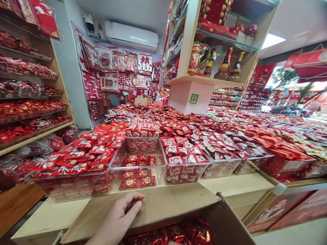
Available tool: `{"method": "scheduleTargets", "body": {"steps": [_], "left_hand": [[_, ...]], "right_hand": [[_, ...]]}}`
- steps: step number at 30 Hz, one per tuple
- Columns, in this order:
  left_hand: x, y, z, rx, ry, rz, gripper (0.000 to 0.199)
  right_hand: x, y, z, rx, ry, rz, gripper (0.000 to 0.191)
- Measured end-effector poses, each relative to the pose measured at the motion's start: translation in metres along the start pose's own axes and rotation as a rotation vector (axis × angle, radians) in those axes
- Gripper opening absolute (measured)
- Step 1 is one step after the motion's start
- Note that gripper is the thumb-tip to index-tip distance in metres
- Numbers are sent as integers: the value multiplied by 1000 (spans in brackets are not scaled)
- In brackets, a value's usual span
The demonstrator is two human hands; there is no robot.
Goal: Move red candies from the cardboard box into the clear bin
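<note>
My left hand (122, 216) is over the raised flap (176, 200) of an open cardboard box, with fingers curled and thumb near the index fingertip. Nothing shows between them; whether the hand touches the flap I cannot tell. Inside the box lie shiny red packets (176, 233). Only a sliver of skin, seemingly my right hand (174, 243), shows at the bottom edge; its fingers are hidden. Just beyond the flap stands a clear plastic bin (119, 166), partly filled with small red packets (138, 172) laid in rows.
To the left, a clear bin (76, 185) is heaped with red packets; another bin (187, 173) to the right holds red-and-white ones. More piles (255, 136) spread across the counter. A display cabinet (187, 54) overhangs it. Stocked shelves (30, 78) line the left side.
</note>
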State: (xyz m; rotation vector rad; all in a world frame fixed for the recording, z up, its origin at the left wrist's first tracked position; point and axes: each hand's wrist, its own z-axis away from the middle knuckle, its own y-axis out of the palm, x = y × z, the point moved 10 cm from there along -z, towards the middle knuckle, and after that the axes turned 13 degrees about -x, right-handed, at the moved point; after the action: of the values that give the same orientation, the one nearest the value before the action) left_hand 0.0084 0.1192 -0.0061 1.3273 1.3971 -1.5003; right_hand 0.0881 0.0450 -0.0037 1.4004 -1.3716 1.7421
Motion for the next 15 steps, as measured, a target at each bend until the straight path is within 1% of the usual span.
{"method": "scheduleTargets", "body": {"steps": [2,4,5,6,7,8,10,12,13,15], "left_hand": [[3,8,5,40,-147,268,31],[2,23,14,112,-304,537,43],[0,32,19,147,-357,621,50],[-1,38,23,169,-388,652,57],[0,42,26,169,-400,641,64],[2,44,27,155,-397,598,69],[8,42,25,107,-386,502,69],[14,39,22,83,-392,451,57],[15,37,21,79,-395,443,49],[14,33,17,63,-405,455,34]], "right_hand": [[6,-6,0,-70,10,-110,25],[12,-24,-9,-248,18,-340,31],[12,-35,-14,-356,28,-462,33],[10,-44,-18,-459,41,-565,33],[7,-50,-22,-534,55,-637,34],[4,-51,-26,-569,67,-670,34],[1,-45,-32,-547,66,-716,34],[0,-39,-33,-502,56,-737,37],[-3,-38,-33,-500,65,-729,40],[-13,-36,-30,-518,128,-695,44]]}}
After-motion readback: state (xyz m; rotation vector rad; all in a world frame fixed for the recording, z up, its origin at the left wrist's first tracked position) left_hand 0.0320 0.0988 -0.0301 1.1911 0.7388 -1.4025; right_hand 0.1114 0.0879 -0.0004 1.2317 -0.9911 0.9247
